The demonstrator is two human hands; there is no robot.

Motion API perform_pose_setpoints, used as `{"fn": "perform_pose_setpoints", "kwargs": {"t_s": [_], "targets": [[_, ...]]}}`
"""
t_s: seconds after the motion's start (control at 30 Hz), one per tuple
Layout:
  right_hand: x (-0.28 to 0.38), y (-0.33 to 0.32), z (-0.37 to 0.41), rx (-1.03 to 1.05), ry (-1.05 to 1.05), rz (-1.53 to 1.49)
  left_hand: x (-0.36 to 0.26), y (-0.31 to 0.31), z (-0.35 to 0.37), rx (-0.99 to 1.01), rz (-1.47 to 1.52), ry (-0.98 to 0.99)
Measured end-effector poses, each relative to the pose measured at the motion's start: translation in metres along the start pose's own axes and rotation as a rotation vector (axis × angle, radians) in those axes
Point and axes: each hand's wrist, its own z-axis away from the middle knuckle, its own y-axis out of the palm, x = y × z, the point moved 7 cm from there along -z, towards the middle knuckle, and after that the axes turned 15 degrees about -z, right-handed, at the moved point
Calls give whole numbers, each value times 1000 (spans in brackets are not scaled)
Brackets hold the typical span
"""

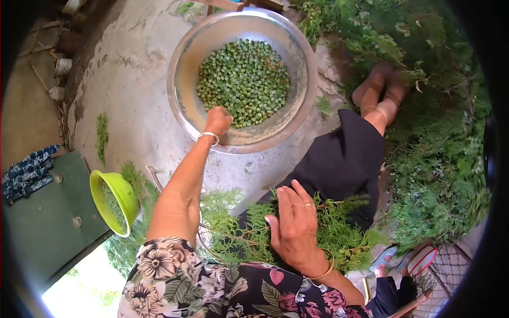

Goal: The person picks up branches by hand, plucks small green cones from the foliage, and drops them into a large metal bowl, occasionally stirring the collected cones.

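Note:
A wide metal basin (pixel 310 79) stands on the ground ahead, with many small round green cones or berries (pixel 244 79) heaped in it. My left hand (pixel 218 121) reaches over its near rim, fingers curled closed just above the heap's near edge; what they hold, if anything, is hidden. Across my lap lies a feathery green conifer branch (pixel 344 228). Over this branch is my right hand (pixel 296 228), its fingers stretched out and the thumb apart, with nothing gripped.
A lime-green bowl (pixel 130 199) with small green pieces stands tilted at left, beside a dark green board (pixel 53 206) with patterned cloth (pixel 29 172) on it. Cut conifer branches (pixel 440 185) pile up at right. Another person's foot (pixel 383 258) shows at lower right.

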Motion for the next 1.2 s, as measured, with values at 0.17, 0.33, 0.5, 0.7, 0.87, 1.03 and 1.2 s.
{"fn": "perform_pose_setpoints", "kwargs": {"t_s": [0.17, 0.33, 0.5, 0.7, 0.87, 1.03, 1.2], "targets": [[-20, 15, -14, 119, -4, 115, -40, 16, -11, -280, 18, -228], [-26, 12, -20, 74, -22, -11, -34, 21, -11, -483, -42, -202], [-27, 12, -20, 62, -10, -49, -4, 16, -8, -260, -6, -150], [-26, 17, -19, 79, -23, -7, 30, 3, -24, -326, 378, -325], [-29, 17, -20, 66, -17, 16, 26, 11, -53, -358, 201, -347], [-27, 18, -24, 88, -37, 32, 12, 19, -55, -281, 288, -332], [-28, 18, -22, 84, -12, 50, 11, -3, -39, -297, 531, -366]]}}
